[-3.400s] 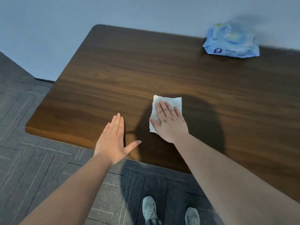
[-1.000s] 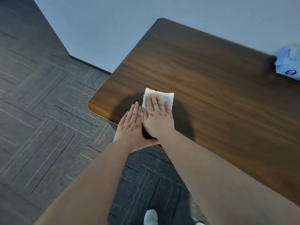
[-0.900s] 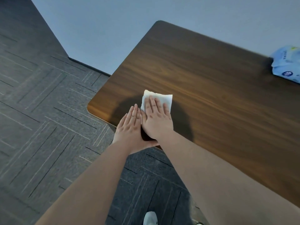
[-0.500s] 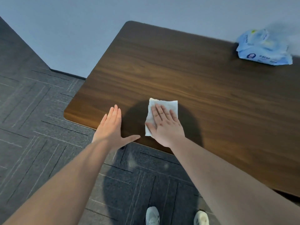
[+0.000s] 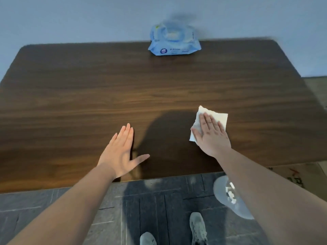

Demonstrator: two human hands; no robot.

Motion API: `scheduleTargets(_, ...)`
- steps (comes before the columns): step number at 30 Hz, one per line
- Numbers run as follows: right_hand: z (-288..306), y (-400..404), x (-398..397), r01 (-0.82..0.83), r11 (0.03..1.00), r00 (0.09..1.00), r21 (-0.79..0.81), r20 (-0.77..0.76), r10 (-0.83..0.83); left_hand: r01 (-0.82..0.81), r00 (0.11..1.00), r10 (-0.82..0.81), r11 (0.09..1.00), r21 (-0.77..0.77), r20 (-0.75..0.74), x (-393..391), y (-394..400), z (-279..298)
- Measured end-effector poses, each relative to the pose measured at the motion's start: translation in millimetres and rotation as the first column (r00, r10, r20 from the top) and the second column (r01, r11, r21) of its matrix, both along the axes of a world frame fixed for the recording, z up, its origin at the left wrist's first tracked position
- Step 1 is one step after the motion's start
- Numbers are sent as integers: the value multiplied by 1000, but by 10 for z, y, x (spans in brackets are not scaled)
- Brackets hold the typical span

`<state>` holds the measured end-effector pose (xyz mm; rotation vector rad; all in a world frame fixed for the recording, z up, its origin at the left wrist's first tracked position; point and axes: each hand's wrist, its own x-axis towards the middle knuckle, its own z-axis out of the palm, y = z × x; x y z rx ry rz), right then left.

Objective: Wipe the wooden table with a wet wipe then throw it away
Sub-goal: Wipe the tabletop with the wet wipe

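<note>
One wipe [image 5: 215,117], white and folded to a rough square, flat on table [image 5: 88,96], right of centre and near the front edge. Pressed down under right hand [image 5: 211,137]: palm flat, fingers straight and close together, pointing away toward the wall, thumb along the wipe's left edge. Not pinched or gripped, only held beneath the spread palm. Right forearm bare, slanting in from the lower right corner.

Left hand [image 5: 122,152] well apart from the wipe, empty, open and flat just above or on the wood near the front edge; contact not certain. Fingers together, thumb stuck out to the right. Left forearm bare, coming in from the lower left.

Pack [image 5: 174,42] of wipes at the far edge against the wall, blue, with a round lid on top. Dark round logo and a line of print on its front face, too blurred to read.

Dark plank-pattern floor [image 5: 155,206] below the front edge, two grey shoes [image 5: 198,227] on it. Pale round bin [image 5: 228,197] on the floor, partly hidden behind the right forearm, small white scraps inside.
</note>
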<state>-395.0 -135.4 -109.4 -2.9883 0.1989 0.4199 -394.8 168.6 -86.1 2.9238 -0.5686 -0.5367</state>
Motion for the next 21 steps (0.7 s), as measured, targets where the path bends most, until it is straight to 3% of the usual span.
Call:
scheduleTargets(6,-1,-1506,-225,248,968,968,-29,-21,-248,133,990,-133,991,8,38,190,-1210,-73)
scheduleTargets(13,-1,-2416,-363,376,926,926,-40,-6,-377,200,976,-202,979,30,78,290,-2174,-123)
scheduleTargets(21,9,-2814,-396,427,903,904,-54,7,-427,163,978,-170,985,62,120,305,-2388,-195)
